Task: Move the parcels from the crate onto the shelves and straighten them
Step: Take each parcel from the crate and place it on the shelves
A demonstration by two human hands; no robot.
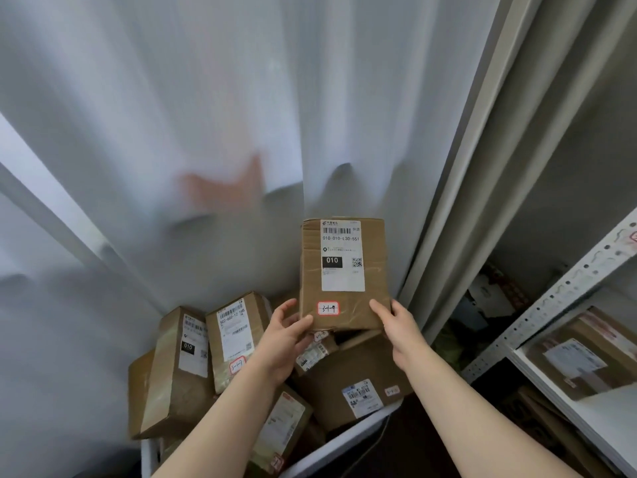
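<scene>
I hold a brown cardboard parcel point(344, 274) with a white shipping label and a small red-edged sticker upright above the crate. My left hand point(282, 339) grips its lower left corner, thumb on the front. My right hand point(396, 326) grips its lower right corner. Below, the white crate point(331, 450) is filled with several more brown parcels point(348, 384), some standing on end at the left point(186, 367). A white metal shelf unit point(558, 298) stands at the right with a parcel point(582, 360) lying on one shelf.
A white curtain point(206, 132) hangs right behind the crate. A grey-white upright frame point(458, 201) separates the curtain from the shelves. More boxes point(537, 422) sit on the floor under the shelf. Dark clutter lies in the far corner.
</scene>
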